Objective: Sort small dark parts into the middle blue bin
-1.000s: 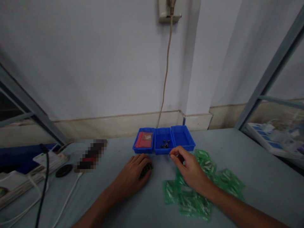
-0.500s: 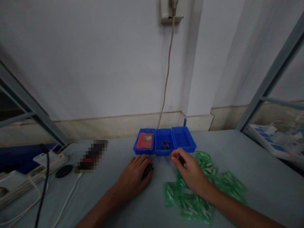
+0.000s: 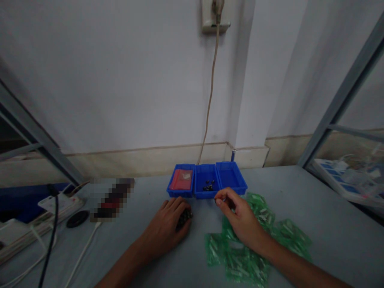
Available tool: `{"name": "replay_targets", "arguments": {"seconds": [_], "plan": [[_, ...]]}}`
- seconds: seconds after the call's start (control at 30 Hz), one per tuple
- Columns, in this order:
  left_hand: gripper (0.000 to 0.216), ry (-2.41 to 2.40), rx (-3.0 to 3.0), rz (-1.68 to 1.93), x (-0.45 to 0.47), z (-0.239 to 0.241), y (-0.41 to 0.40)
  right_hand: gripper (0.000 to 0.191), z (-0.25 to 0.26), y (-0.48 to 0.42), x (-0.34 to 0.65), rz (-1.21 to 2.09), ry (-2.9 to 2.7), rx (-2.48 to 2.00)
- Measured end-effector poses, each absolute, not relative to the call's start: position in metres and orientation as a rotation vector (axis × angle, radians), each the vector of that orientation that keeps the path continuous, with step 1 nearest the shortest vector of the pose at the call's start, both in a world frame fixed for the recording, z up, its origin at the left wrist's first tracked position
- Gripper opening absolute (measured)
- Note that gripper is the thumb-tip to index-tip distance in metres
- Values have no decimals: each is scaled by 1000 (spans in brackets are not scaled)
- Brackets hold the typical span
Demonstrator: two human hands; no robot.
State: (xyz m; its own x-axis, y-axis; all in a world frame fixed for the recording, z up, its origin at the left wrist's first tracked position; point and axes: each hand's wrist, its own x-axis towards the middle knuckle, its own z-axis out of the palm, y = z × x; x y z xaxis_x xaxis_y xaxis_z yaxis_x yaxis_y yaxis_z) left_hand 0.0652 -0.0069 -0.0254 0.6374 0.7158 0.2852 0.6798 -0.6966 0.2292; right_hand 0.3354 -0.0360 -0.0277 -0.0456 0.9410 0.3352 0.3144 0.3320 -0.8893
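A pale patch, perhaps a label, marks the red packet (image 3: 181, 181) in the left blue tray (image 3: 171, 191), but anything written on it is too small to read; the pixelated object (image 3: 112, 202) at the left of the table (image 3: 162, 276) is likewise unreadable. The left hand (image 3: 165, 224) rests on the table in front of that tray, fingers bent and close together, the thumb below them, cupped around a cluster of small dark pieces (image 3: 184, 218) that shows in the gap between thumb and forefinger. The right hand (image 3: 238, 214) is beside the front of the middle blue tray (image 3: 207, 171), thumb and forefinger pressed together at the tips in a pinch, the other fingers curled in; a dark speck (image 3: 216, 200) shows at the tips, too small to identify. A few loose dark parts (image 3: 208, 187) lie in the middle tray, which sits between the left one and the right blue tray (image 3: 231, 178). Under and around the right hand and forearm are green plastic bags (image 3: 240, 266) with slim pale items inside. A white cable (image 3: 81, 256) runs from the pixelated object, near a black disc (image 3: 77, 219).
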Motion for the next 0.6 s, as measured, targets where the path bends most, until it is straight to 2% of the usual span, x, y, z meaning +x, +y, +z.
{"name": "replay_targets", "arguments": {"seconds": [0.27, 0.6], "plan": [[24, 1148, 2762, 552, 64, -28, -6, 21, -26, -34, 335, 846, -1507, -1160], [16, 1177, 2786, 532, 69, -30, -6, 24, -26, -32, 335, 858, -1479, -1148]]}}
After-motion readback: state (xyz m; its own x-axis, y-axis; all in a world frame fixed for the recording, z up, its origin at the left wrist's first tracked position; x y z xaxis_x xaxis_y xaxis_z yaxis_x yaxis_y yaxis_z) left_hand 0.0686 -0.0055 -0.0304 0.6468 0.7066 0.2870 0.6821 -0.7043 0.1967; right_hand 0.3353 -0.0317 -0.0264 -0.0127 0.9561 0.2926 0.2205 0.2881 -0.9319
